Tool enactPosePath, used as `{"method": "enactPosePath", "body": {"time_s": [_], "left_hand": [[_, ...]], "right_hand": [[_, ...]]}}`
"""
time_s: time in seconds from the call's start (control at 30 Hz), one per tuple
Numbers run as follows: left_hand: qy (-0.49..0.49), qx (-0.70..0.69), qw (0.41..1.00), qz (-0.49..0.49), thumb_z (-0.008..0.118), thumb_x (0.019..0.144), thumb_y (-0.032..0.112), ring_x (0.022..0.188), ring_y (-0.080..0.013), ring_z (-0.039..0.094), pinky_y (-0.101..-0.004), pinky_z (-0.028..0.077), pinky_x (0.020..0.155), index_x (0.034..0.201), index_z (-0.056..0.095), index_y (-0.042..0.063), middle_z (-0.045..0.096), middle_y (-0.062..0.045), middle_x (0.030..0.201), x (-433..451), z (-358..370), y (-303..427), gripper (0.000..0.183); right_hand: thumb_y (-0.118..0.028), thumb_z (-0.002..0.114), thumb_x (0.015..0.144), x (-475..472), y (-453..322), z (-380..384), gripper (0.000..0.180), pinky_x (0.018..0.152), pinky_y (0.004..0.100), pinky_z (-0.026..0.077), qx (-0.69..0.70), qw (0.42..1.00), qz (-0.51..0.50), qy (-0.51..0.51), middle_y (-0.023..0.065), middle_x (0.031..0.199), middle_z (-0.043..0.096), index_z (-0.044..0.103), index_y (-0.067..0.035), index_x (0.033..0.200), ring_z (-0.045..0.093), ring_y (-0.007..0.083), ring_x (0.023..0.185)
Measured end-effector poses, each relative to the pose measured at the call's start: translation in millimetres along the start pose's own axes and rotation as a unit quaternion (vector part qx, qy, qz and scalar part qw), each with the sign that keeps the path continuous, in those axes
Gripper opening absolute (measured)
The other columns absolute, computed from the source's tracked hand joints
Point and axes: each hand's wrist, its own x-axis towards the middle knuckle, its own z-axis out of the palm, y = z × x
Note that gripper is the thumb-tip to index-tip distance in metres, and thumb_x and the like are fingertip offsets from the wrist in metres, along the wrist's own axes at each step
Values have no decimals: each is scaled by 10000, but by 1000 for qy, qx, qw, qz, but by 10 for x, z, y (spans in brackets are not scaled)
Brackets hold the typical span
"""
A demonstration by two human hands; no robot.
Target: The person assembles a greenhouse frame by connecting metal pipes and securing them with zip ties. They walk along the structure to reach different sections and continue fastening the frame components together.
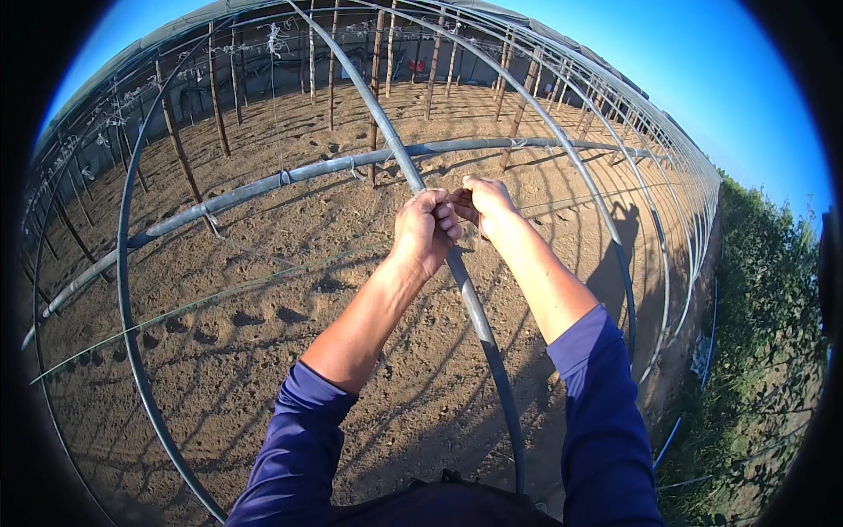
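Note:
My left hand (pixel 425 230) is curled in a fist against a curved grey metal pipe (pixel 471 293), hiding a short stretch of it. A thin green cord (pixel 217 294) runs in from the left to this fist, which closes on it at the pipe. Close beside, on the right of the pipe, is my right hand (pixel 486 201), its thumb and fingers bent together. Whatever sits between those fingertips is too small to make out. Beyond the hands, a thin line continues to the right over the soil.
A long horizontal pipe (pixel 316 170) crosses behind the hands, tied with pale strips. More arched pipes (pixel 132 329) stand on both sides. Wooden posts (pixel 176 141) rise from the bare soil (pixel 263 369) further in. Green plants (pixel 757 316) grow along the right edge.

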Motion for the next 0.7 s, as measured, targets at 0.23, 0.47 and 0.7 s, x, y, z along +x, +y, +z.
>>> {"method": "enactPosePath", "body": {"time_s": [0.23,0.47,0.7], "left_hand": [[-7,-68,995,-73,443,1088,137,586,-127,321,-317,352,519,896,469,98,362,25,700,251,188,113,198],[-71,10,993,-99,448,1090,144,602,-123,339,-308,360,526,912,481,96,358,29,713,229,16,322,187],[-13,250,968,27,603,1071,255,654,-111,512,-341,424,554,1018,603,109,529,8,763,395,188,453,155]], "right_hand": [[-78,597,1022,153,38,-50,164,433,328,570,-32,999,7,-9,89,730,649,599,0,878,673,208,556],[-148,598,1065,-16,12,-69,174,681,391,679,-40,999,-27,-22,140,930,705,606,26,1075,750,273,810],[-187,628,1066,-249,-145,-341,208,694,358,669,-58,996,-28,-54,119,967,717,616,19,1097,747,231,781]]}}
